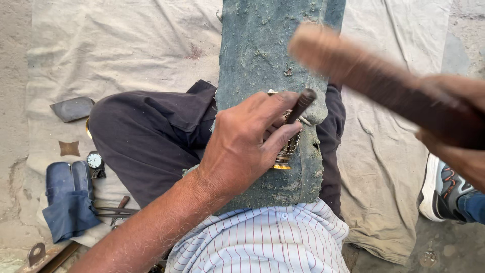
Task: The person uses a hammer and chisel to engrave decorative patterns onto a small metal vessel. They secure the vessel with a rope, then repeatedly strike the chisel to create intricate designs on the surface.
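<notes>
Wooden handle (353,65) motion-blurred; right hand (454,126) cut by edge; brass piece (288,149) mostly hidden.

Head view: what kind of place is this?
Probably an outdoor, ground-level metalworker's spot. Cloth sheet spread on the ground, hand tools beside it, left hand holding a punch on a block, right hand swinging a hammer.

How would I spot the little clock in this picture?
Start from the pale cloth on the ground and go to its left side, beside the person's dark trouser knee. The clock lies just right of the folded blue cloth. It alone has a round white dial; the scraps nearby are flat and plain.
</notes>
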